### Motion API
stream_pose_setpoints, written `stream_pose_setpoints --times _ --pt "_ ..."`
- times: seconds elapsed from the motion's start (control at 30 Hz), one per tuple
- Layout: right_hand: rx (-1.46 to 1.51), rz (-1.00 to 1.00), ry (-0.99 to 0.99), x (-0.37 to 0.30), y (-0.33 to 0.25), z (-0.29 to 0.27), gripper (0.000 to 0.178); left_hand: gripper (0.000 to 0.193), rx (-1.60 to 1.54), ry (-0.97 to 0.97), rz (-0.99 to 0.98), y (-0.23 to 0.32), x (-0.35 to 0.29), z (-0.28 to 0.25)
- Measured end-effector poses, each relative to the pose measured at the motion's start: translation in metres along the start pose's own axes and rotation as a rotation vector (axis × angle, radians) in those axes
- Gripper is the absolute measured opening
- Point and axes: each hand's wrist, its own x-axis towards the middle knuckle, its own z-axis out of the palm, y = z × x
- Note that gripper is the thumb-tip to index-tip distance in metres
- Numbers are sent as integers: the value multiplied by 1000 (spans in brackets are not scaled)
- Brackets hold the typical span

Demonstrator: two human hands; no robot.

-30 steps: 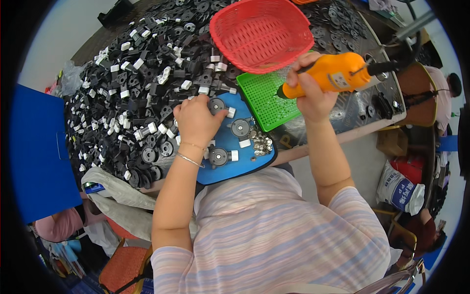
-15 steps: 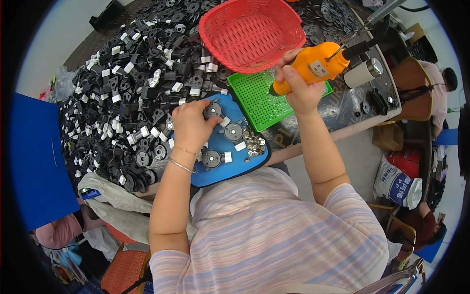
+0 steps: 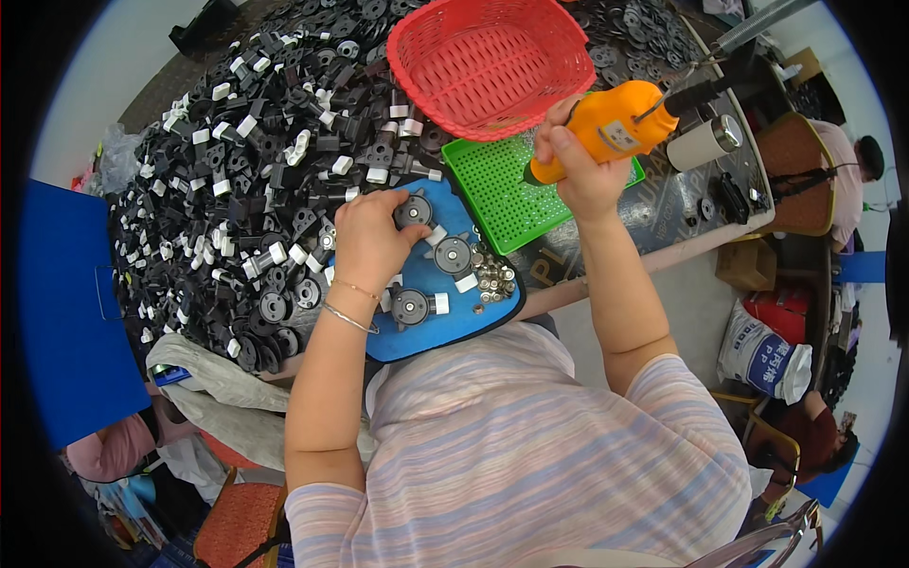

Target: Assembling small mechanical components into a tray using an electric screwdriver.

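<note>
My left hand pinches a round black plastic part with a white end, at the far side of a blue mat. Two similar parts lie nearer on the mat: one round part in the middle, another round part closer to me. Beside them sits a small heap of metal screws or nuts, too small to tell which. My right hand is wrapped round an orange electric screwdriver, held tilted above a green perforated tray. Its dark tip points left, apart from the parts.
A large pile of black and white plastic parts covers the table's left side. Behind the green tray stands a red woven basket. A bottle stands at the right, near more black discs. Other people sit at both sides.
Hardly anything differs. My right hand and the screwdriver have shifted very slightly; my left hand stays on the same round part.
</note>
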Motion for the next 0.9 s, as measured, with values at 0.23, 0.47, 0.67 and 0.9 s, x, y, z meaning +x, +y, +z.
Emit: stream_pose_setpoints --times 0.23,0.47,0.67,0.9 --pt "145 -23 -56 8 -19 8 20 45 -131 -5 -26 0 1 -1" --pt "209 -64 -209 4 -5 74 22 45 -130 -13 -45 -3 0 1" --pt "163 39 -278 6 10 102 21 43 -63 -103 -87 4 2 -6" --pt "150 100 -304 4 15 107 29 39 -105 -6 14 1 1 -4"
